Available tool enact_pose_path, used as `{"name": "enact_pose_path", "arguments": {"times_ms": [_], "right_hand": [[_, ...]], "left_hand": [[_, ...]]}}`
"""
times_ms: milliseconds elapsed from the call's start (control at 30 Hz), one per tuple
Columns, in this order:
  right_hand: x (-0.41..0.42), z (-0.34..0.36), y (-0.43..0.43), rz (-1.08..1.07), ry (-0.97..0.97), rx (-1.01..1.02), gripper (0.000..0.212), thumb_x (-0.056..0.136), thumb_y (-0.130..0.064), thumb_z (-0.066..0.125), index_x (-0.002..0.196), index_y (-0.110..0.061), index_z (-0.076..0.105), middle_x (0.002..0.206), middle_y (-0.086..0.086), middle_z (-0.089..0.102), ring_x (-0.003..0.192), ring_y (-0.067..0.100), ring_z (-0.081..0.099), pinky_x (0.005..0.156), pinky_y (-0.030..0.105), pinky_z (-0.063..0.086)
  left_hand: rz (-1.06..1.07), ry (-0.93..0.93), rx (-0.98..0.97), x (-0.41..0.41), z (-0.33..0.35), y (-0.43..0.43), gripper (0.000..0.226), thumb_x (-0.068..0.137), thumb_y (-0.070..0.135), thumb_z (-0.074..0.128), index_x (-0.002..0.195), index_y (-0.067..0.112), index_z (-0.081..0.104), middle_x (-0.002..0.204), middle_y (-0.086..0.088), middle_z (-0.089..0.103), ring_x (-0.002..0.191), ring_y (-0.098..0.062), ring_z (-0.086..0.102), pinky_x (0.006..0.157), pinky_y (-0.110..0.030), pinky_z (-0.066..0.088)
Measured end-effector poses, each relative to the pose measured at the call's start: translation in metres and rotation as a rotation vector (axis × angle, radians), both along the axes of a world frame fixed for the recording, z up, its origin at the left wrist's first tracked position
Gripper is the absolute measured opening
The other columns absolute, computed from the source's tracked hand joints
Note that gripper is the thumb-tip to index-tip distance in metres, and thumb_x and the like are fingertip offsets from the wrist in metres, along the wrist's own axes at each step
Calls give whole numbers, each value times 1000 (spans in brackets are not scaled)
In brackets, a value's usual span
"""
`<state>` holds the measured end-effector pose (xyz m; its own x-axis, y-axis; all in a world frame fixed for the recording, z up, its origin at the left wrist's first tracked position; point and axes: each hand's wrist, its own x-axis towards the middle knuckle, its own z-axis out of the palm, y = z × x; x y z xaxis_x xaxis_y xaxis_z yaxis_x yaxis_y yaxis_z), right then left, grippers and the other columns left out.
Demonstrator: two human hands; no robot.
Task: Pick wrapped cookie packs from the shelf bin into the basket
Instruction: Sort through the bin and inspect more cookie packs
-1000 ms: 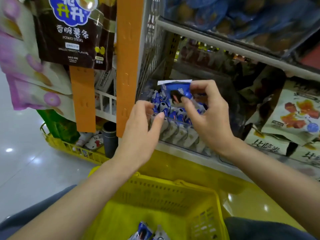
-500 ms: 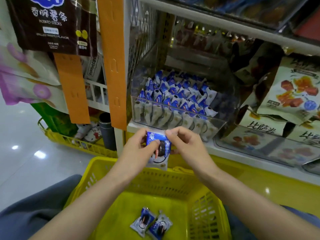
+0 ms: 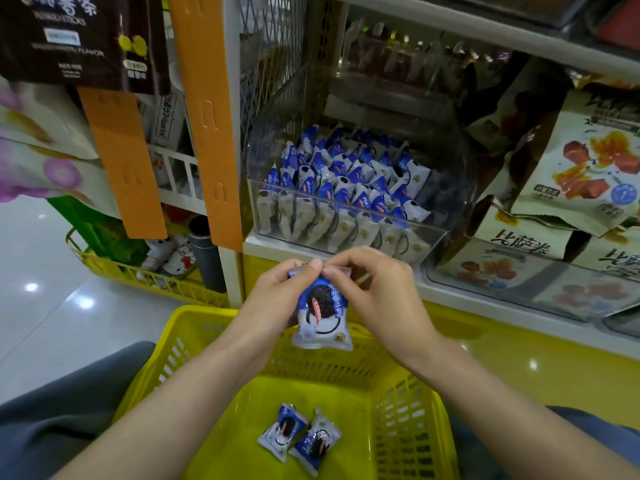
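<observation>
Since a second earlier, the blue-and-white foil-wrapped cookie pack [image 3: 322, 318] had come out of the clear plastic shelf bin [image 3: 458, 188] and down to hang over the far rim of the yellow slotted plastic basket [image 3: 398, 410]. Both hands had come with it.

The left hand [image 3: 273, 299] and the right hand [image 3: 377, 292] each pinched the pack's crimped top seam between thumb and forefinger, so the pack dangled upright below the fingertips, clear of the basket wall. Whether the left hand's lower fingers also steadied its back could not be told, as the pack hid them.

The step in hand looked like the drop into the basket. To do it well, the pack probably needed carrying a little nearer, past the rim and over the open floor, then lowering before both pinches let go together so it did not swing against the wall. A good target was the bare floor beside the two matching cookie packs [image 3: 299, 436] lying side by side and touching. The many remaining upright blue packs [image 3: 346, 168] filled the bin in rows, so plenty of picking seemed left.
</observation>
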<state>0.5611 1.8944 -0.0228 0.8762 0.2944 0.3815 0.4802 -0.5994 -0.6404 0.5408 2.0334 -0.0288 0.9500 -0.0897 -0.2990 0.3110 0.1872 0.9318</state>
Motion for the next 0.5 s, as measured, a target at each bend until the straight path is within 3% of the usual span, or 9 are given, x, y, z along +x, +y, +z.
{"name": "enact_pose_path", "arguments": {"times_ms": [100,133,233,300,400,500], "right_hand": [[2,1,-2,-120,180,242,15,89,-16,59,78,-26,58,73,-11,61,69,3,58,61,18,49],[3,3,-3,-167,263,352,16,91,-14,56,78,-23,56,76,-4,62,68,5,60,59,22,51],[6,8,-7,-243,521,708,13,95,-11,47,83,-13,51,86,11,62,64,4,64,52,15,51],[4,8,-9,-214,659,799,6,95,-8,46,91,-8,50,90,12,65,69,6,67,55,16,53],[-2,3,-9,-109,776,695,13,92,-1,50,101,-9,46,84,4,68,66,5,66,57,18,55],[-7,-2,-10,-55,722,330,29,86,-4,61,105,-17,43,98,3,66,82,11,62,67,19,51]], "left_hand": [[-42,13,65,0,1,0,32,80,26,67,107,11,58,96,-7,72,88,-21,70,81,-37,55],[-29,11,77,0,0,0,34,78,20,70,108,12,57,97,-8,72,87,-21,70,79,-36,56],[75,-53,31,2,-2,1,27,78,9,69,102,10,59,95,-9,72,84,-18,70,70,-29,59],[156,-105,14,5,-2,5,16,81,12,66,97,11,63,89,-5,73,78,-11,69,67,-22,57],[265,-186,62,9,-2,10,7,87,16,60,85,12,65,81,0,71,73,-6,65,68,-17,55],[269,-315,211,9,0,13,12,89,16,57,79,12,62,81,-4,67,71,-4,61,66,-14,51]]}}
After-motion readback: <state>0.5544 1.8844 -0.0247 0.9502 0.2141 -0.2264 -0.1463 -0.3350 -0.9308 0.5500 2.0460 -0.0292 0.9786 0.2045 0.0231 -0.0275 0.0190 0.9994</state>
